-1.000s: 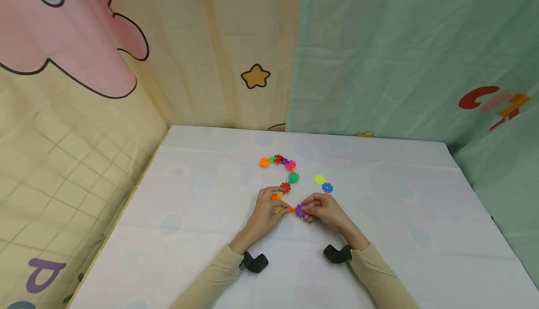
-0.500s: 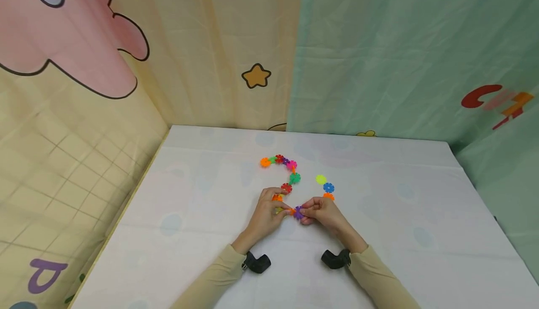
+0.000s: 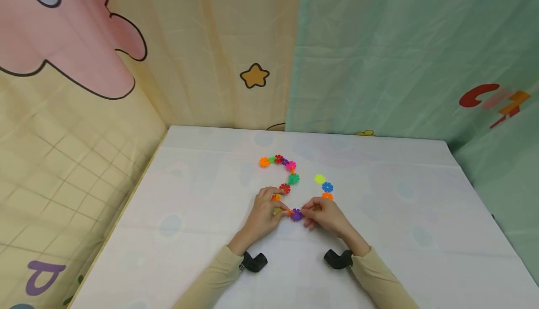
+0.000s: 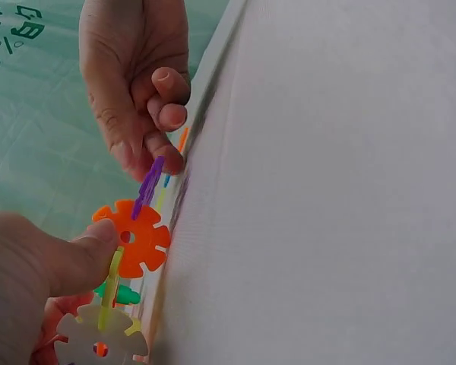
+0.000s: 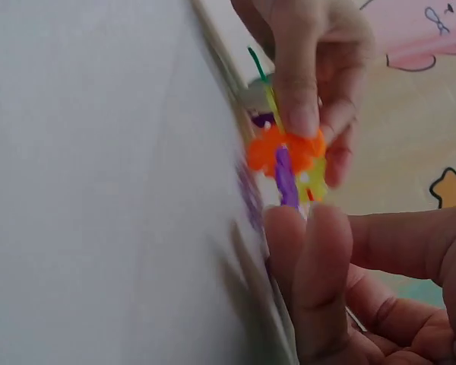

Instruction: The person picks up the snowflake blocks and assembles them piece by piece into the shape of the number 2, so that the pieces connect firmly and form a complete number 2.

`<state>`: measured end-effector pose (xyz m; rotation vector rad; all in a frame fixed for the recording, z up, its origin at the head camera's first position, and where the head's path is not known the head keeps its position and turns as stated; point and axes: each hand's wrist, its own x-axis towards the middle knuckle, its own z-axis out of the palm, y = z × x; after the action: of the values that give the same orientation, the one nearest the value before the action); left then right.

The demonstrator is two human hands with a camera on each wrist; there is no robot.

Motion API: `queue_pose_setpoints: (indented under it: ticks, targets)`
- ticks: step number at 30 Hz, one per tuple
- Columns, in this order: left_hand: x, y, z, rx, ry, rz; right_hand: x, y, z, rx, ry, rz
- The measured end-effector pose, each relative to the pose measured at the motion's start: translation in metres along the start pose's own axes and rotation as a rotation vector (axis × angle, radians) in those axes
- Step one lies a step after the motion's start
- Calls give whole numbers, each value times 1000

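Note:
My left hand [image 3: 262, 215] pinches an orange notched building disc [image 4: 143, 242] near the lower end of a linked chain. A purple notched disc [image 3: 296, 215] is slotted edgewise into that orange one. With thumb and index finger at its outer edge, my right hand [image 3: 326, 216] pinches the purple disc; the hold is slight. Yellow pieces and another orange disc [image 3: 275, 197] lie partly hidden under my left fingers. From there the chain curves up past a red disc [image 3: 285, 188] and a green disc [image 3: 294, 178] to an orange end disc [image 3: 264, 162].
Yellow [image 3: 320, 179], blue [image 3: 327, 187] and orange [image 3: 327, 196] discs lie loose just beyond my right hand. A white cloth covers the table [image 3: 202, 173]. Printed curtains [image 3: 379, 65] hang behind it. Each wrist carries a black camera mount [image 3: 254, 262].
The purple disc has moved left against the orange disc and turned. My right fingers have slid back to its edge, so more of it shows. My left hand stays nearly still.

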<state>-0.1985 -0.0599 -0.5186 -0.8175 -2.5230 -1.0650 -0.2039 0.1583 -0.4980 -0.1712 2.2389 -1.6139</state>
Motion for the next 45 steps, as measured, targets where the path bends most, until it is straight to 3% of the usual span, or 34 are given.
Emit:
queue_pose_setpoints:
  ticks: [4, 8, 11, 13, 16, 21, 25, 28, 31, 36, 40, 45]
  targets:
    - [-2, -1, -4, 25, -29, 21, -1, -1, -22, -165, 195, -49]
    - [-4, -2, -6, 29, -53, 21, -1, 0, -43, -436, 368, -117]
    - [-5, -1, -8, 37, -71, 7, -1, 4, -51, -598, 371, -118]
    - [-6, 0, -8, 44, -81, 6, 0, 6, -52, -633, 337, -108]
    - [-5, 1, -8, 67, -86, 33, 2, 9, -52, -632, 307, -120]
    - [2, 7, -5, 164, -79, 116, 5, 9, -52, -629, 331, -147]
    - [8, 14, -1, 287, -93, 163, 7, 8, -54, -632, 325, -118]
    - [11, 18, 1, 326, -92, 158, 8, 6, -56, -622, 306, -81]
    - [10, 18, 1, 297, -69, 87, 6, 5, -57, -597, 279, -37]
    - [3, 8, -4, 175, -47, -51, -1, 5, -56, -555, 249, -1]
    - [-3, 1, -6, 99, -45, -75, -7, 3, -53, -524, 230, -57]
    - [-9, -5, -11, -26, 21, -89, -10, 9, -34, -384, 220, -180]
